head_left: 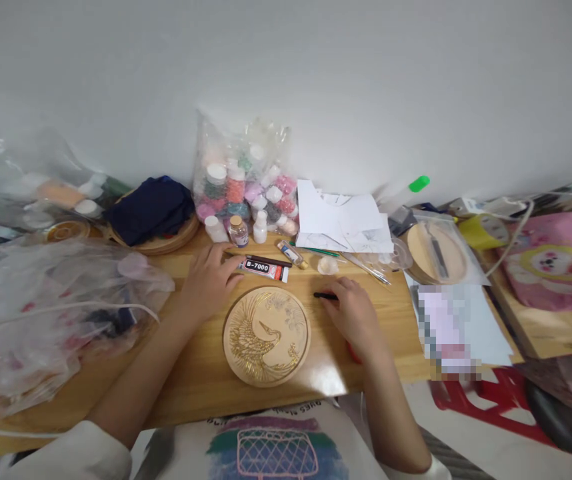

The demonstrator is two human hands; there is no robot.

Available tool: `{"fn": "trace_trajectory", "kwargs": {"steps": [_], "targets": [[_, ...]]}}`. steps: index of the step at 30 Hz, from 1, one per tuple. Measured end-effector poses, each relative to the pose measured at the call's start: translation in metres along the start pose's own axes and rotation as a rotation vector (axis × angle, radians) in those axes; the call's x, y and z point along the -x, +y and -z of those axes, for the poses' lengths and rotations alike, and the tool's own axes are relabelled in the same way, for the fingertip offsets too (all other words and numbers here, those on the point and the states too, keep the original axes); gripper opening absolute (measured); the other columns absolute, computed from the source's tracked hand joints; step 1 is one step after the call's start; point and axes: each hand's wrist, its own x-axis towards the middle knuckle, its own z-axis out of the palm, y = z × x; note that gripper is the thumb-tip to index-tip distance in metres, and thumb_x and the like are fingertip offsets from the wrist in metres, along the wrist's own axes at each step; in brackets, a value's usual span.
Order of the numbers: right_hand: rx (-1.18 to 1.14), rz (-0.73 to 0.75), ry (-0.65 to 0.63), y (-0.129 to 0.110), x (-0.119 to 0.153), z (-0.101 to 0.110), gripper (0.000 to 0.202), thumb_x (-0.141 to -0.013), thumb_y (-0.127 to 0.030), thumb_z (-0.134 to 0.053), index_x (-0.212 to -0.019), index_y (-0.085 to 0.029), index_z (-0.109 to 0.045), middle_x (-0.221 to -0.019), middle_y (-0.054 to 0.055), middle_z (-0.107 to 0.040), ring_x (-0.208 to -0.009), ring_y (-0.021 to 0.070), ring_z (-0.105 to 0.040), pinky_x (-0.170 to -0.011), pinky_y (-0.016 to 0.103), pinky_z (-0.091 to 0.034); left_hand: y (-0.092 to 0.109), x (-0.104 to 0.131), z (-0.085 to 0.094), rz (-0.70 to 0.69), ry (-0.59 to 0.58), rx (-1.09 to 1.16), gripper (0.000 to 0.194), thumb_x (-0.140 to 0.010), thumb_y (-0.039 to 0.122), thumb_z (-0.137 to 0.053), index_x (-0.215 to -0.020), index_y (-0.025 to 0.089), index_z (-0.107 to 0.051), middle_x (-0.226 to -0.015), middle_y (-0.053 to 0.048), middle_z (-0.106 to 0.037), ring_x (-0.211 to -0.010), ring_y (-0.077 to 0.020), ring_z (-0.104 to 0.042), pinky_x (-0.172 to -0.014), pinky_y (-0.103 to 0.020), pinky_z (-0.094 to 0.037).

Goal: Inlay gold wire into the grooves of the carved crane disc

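A round wooden plaque (267, 337) with a gold-lined crane design lies flat on the wooden table (191, 393) in front of me. My left hand (210, 283) rests beyond its left edge, fingers at the end of a B-7000 glue tube (261, 268) and a dark thin stick (269, 260); whether it grips either one is unclear. To the right of the plaque, my right hand (353, 310) is closed on a short black pen-like object (326, 295), which points left. Small bottles (239, 231) stand behind the glue tube.
Bagged jars of coloured material (246, 180) stand against the wall, with white papers (341, 220) beside them. Crumpled plastic bags (56, 320) cover the left side. Dark blue cloth (150, 209) lies on round wood. A pink bag (559, 263) is at far right.
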Motion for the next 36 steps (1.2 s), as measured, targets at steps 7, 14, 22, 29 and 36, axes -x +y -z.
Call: {"fn": "trace_trajectory", "kwargs": {"steps": [7,14,22,29,36], "targets": [[-0.133,0.089,0.029,-0.019,0.011,0.005,0.017,-0.092,-0.023,-0.054,-0.089,-0.018,-0.070,-0.091,0.009,-0.070,-0.088,0.0218,-0.062,-0.081,0.034,-0.047,-0.005,0.002,0.003,-0.055,0.029,0.021,0.014,-0.094,0.022,-0.058,-0.100,0.022,-0.070,-0.112,-0.003,-0.066,-0.114,-0.0273,-0.055,-0.107,-0.041,-0.040],[-0.793,0.132,-0.236,-0.043,0.021,0.001,0.032,-0.089,-0.045,-0.062,-0.107,-0.020,-0.069,-0.078,0.001,-0.067,-0.067,0.0136,-0.059,-0.062,0.026,-0.045,0.014,0.009,0.017,-0.123,0.070,0.234,0.017,-0.094,0.033,-0.059,-0.101,0.021,-0.070,-0.101,-0.004,-0.070,-0.102,-0.0246,-0.058,-0.096,-0.039,-0.045],[-1.245,-0.177,-0.103,-0.067,0.006,-0.011,0.057,-0.092,-0.069,-0.034,-0.103,-0.023,-0.065,-0.065,0.001,-0.056,-0.054,0.0164,-0.047,-0.054,0.031,-0.041,0.053,0.016,0.022,-0.197,0.085,0.466,0.016,-0.086,0.030,-0.071,-0.100,0.022,-0.070,-0.096,-0.005,-0.071,-0.094,-0.0224,-0.062,-0.088,-0.037,-0.048],[-1.402,-0.259,0.094,-0.066,0.001,-0.010,0.039,-0.084,-0.064,-0.054,-0.085,-0.026,-0.060,-0.057,-0.002,-0.052,-0.050,0.0141,-0.044,-0.049,0.028,-0.036,0.046,0.010,0.020,0.112,0.073,0.642,0.016,-0.090,0.033,-0.059,-0.083,0.024,-0.070,-0.085,-0.002,-0.073,-0.078,-0.0193,-0.065,-0.077,-0.032,-0.050],[-1.628,-0.084,0.138,-0.070,-0.003,-0.019,0.034,-0.075,-0.057,-0.074,-0.078,-0.026,-0.061,-0.052,-0.007,-0.056,-0.043,0.0101,-0.048,-0.042,0.023,-0.031,0.044,-0.003,0.007,0.139,0.069,1.023,0.014,-0.085,0.037,-0.070,-0.082,0.024,-0.073,-0.064,0.000,-0.062,-0.055,-0.0133,-0.050,-0.051,-0.028,-0.037]]}}
